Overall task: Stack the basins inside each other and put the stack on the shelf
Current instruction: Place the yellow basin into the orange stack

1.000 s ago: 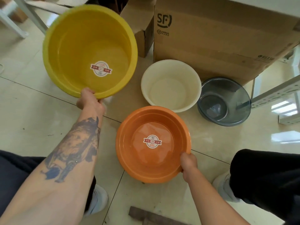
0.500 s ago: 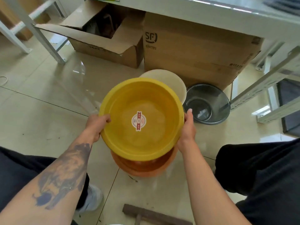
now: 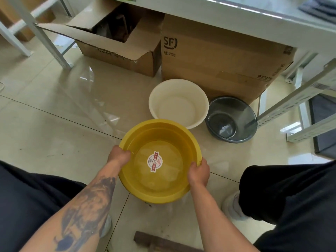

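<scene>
A yellow basin (image 3: 169,190) with a round sticker on its bottom sits low over the tiled floor in front of me. It covers the orange basin, which is hidden from view. My left hand (image 3: 119,155) grips the yellow rim on the left side, and my right hand (image 3: 198,173) grips the rim on the right. Just behind it a white basin (image 3: 179,102) stands on the floor. A dark grey translucent basin (image 3: 231,119) leans beside the white one, on its right.
A closed cardboard box (image 3: 223,57) and an open cardboard box (image 3: 116,42) stand behind the basins under a white shelf board (image 3: 227,13). White metal shelf rails (image 3: 294,102) run at the right. My knees frame the bottom corners; a wooden piece (image 3: 156,242) lies near my feet.
The yellow basin came from the upper left, went over the orange basin and has sunk down on it, hiding it. My right hand shifted from the orange rim to the yellow rim.
</scene>
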